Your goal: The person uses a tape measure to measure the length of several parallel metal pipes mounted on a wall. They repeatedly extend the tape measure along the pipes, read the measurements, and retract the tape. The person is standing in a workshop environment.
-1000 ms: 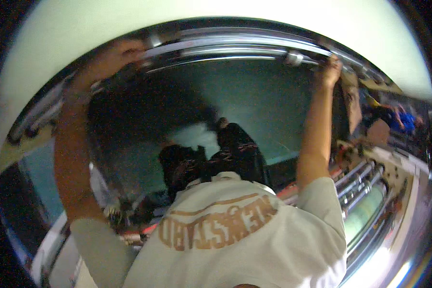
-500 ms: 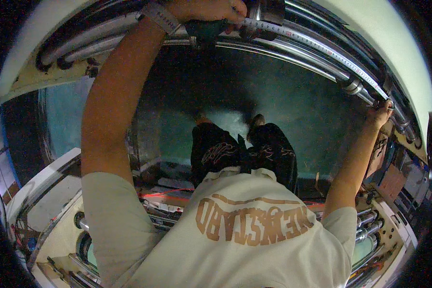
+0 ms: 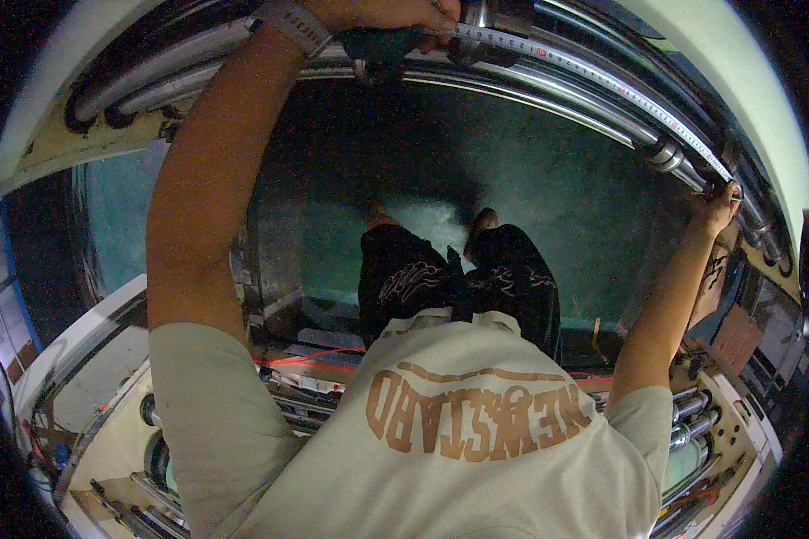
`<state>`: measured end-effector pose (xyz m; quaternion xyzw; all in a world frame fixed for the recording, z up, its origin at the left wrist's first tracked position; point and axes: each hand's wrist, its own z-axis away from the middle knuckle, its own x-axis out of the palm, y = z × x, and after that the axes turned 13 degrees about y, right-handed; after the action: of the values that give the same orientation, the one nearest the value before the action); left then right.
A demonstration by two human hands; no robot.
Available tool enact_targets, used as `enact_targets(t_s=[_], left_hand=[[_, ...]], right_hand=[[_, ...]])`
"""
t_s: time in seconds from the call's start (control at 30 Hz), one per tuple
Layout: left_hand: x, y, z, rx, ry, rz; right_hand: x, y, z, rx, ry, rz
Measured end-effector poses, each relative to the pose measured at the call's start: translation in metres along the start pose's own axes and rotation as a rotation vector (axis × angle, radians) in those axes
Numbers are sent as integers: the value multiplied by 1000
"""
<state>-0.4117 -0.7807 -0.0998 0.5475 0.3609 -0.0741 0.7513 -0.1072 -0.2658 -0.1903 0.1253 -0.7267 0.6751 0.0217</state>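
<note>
A white measuring tape (image 3: 634, 97) is stretched along the metal rollers at the top of the view, its blade curving down to the right. My left hand (image 3: 404, 16) is closed at its left end, with the fingertips against the blade beside a dark collar (image 3: 485, 31) on a shaft. Below that palm is a dark green piece (image 3: 382, 43); whether I hold it or it belongs to the machine, I cannot tell. At the far right my right hand (image 3: 721, 208) pinches the tape's other end, near a roller. The fingers there partly hide that end.
Steel rollers (image 3: 548, 85) run across the machine between pale side frames (image 3: 45, 148). Behind me are more rollers (image 3: 692, 418) and red cords (image 3: 319, 357). My feet stand on a greenish floor (image 3: 548, 198) between the two sections. Cardboard (image 3: 733, 337) leans at the right.
My right hand has shifted slightly right and the tape with it. My left hand and forearm have moved a little left and up. Both hands keep their hold.
</note>
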Motion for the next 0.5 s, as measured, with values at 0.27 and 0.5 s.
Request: enact_targets(t_s=[0.27,0.5], left_hand=[[-2,-3,1,17,-41,9],[-5,15,9,-52,10,-76]], right_hand=[[10,-3,13,1,71,30],[3,4,-2,-45,-86,7]])
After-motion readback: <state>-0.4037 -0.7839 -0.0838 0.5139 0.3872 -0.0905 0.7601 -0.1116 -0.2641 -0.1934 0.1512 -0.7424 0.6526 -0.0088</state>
